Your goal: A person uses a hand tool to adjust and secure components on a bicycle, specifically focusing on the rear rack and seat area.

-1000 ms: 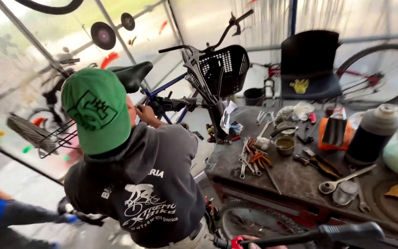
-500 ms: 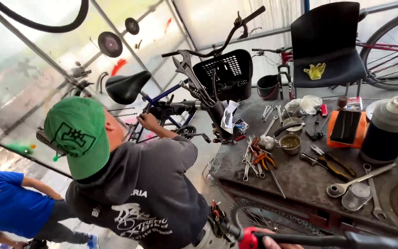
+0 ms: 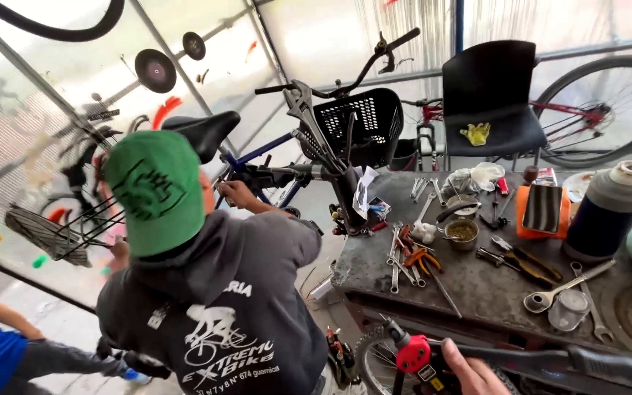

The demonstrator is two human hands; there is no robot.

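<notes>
Handlebar: I see a dark bar [image 3: 550,356] running along the bottom edge, with a black grip [image 3: 623,366] at its far right end.
Red clamp: a red fitting [image 3: 412,355] sits on the bar just left of my hand, with a small metal bolt sticking up from it.
Hand: one of my hands [image 3: 469,377] shows at the bottom edge, fingers curled up against the bar beside the red clamp; I cannot tell which hand it is, nor whether it truly grips.
Other hand: out of view.
Wheel: a tyre and spokes [image 3: 374,362] show just left of the hand, below the bench.
Bench: a dark metal bench [image 3: 477,289] lies just above the hand, strewn with tools.
Spoon: a metal spoon [image 3: 550,296] lies above and right of the hand, next to a clear cup [image 3: 568,313].
Pliers: orange-handled pliers [image 3: 422,260] lie above the hand among spanners [image 3: 396,256].
Flask: a dark flask [image 3: 608,212] stands far up to the right.
Co-worker: a person in a green cap [image 3: 155,190] and grey hoodie [image 3: 221,307] crouches left of the hand, a hand [image 3: 235,194] on a blue bike [image 3: 257,157].
Chair: a black chair [image 3: 491,95] stands beyond the bench, yellow gloves [image 3: 475,133] on its seat.
</notes>
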